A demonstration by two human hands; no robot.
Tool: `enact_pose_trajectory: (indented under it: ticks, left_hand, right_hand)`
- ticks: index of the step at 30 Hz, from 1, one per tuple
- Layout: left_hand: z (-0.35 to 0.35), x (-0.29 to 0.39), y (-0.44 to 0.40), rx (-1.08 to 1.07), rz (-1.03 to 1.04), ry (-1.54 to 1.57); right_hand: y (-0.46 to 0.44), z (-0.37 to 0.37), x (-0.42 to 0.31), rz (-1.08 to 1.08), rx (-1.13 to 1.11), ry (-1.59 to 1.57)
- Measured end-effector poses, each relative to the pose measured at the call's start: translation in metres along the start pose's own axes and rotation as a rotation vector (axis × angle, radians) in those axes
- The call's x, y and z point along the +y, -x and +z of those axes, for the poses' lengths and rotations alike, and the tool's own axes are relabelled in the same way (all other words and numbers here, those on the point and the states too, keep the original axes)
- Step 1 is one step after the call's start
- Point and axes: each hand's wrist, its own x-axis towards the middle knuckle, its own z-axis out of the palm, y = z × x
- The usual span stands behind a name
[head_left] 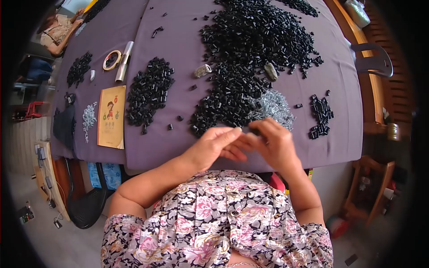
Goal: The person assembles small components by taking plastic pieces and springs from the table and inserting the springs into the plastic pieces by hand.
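Curling partly at the lower centre of the frame, the left hand (pixel 212 145) and right hand (pixel 279 144) sit close together; any grip is indeterminable. Black pieces (pixel 228 96) and silver pieces (pixel 273 108) lie on the table (pixel 328 152) just above.

A yellow booklet (pixel 111 117) lies near a cream tape roll (pixel 108 69).

At cloth-covered bench (pixel 328 149) | carries black pieces (pixel 259 40) in heaps | holds silvery bits (pixel 273 108) alongside | bears yellow booklet (pixel 111 118) at left
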Motion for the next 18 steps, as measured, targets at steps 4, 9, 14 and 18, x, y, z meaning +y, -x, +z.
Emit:
enact_pose_trajectory:
  ticks: [4, 9, 14, 18]
  left_hand:
    - [-0.028, 0.020, 0.007, 0.197, 0.250, -0.310]
    - [-0.064, 0.047, -0.002, 0.563, 0.529, -0.774]
    - [-0.074, 0.053, 0.019, 0.601, 0.515, -1.062]
    - [-0.082, 0.048, 0.040, 0.663, 0.499, -1.184]
  right_hand:
    - [-0.002, -0.032, 0.041, 0.179, 0.156, 0.168]
    - [0.009, -0.076, 0.091, 0.214, 0.266, 0.453]
    - [0.023, -0.079, 0.108, 0.315, 0.260, 0.536]
    - [0.022, -0.077, 0.100, 0.407, 0.316, 0.504]
